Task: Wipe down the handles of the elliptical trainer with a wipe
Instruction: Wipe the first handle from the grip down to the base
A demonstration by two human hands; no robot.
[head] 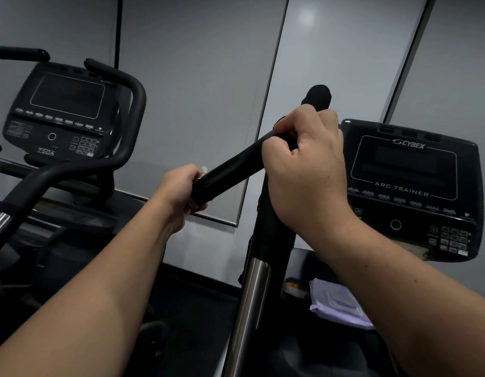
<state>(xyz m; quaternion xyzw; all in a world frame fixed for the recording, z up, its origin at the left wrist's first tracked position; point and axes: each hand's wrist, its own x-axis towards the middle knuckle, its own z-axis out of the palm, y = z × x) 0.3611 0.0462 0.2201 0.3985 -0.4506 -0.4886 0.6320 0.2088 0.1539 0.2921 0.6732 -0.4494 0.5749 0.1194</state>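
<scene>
The black handle (236, 161) runs at a slant across the middle of the view, from a low end on the left up to a rounded tip (319, 96) on the right. It sits on top of an upright post (252, 295), black above and bright metal below.

The left hand (181, 194) is at the handle's low end. Its grip is closed round the bar, fingers curled under and thumb over. A wipe (202, 171) is caught in that grip against the handle; only small white scraps of it peek out at the top and bottom of the fist, so how much of the bar it covers cannot be told.

The right hand (306, 161) is further up the handle, just below the tip. Its grip is also closed on the bar, with the fingers wrapped over the top and the thumb pressed along the near side. It holds nothing but the handle.

Right of the handle, behind the right wrist, is a console (415, 186) marked CYBEX and ARC TRAINER, its screen dark. Below the handle and right of the post lies a pale lilac pack (342, 303) on the machine's dark base. Left of the handle stands a second trainer (62, 112) with its own dark console marked 750A and curved black bars. Behind the handle are grey wall panels (195, 63) split by dark strips.
</scene>
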